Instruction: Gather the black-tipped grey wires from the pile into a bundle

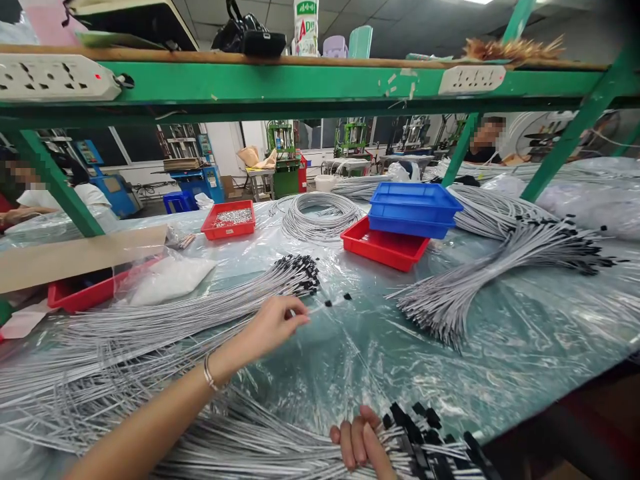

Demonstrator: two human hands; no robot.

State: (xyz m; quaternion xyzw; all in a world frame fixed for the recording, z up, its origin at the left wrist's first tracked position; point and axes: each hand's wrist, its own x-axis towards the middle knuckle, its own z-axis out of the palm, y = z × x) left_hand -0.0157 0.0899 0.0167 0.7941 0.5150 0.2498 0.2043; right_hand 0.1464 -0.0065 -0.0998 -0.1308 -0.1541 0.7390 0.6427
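My left hand [280, 322], with a bracelet at the wrist, reaches over the table with thumb and fingers pinched together. A thin grey-white cable [318, 309] with a black end runs out from its fingertips. Another black cable end [347, 296] lies just beyond. At the bottom edge, my right hand [361, 440] is wrapped round a thick bundle of cables [280, 443], close to their black ends [425, 440]. Part of this hand is cut off by the frame. Behind my left hand lies another cable bundle [200, 307] with black ends.
On the plastic-covered table [350, 360] stand a red tray of small parts [229, 220], stacked blue trays [415, 205] on a red one [380, 248], a cable coil [320, 217] and a large bundle [480, 273]. A green shelf [280, 83] spans above. Other people sit beyond.
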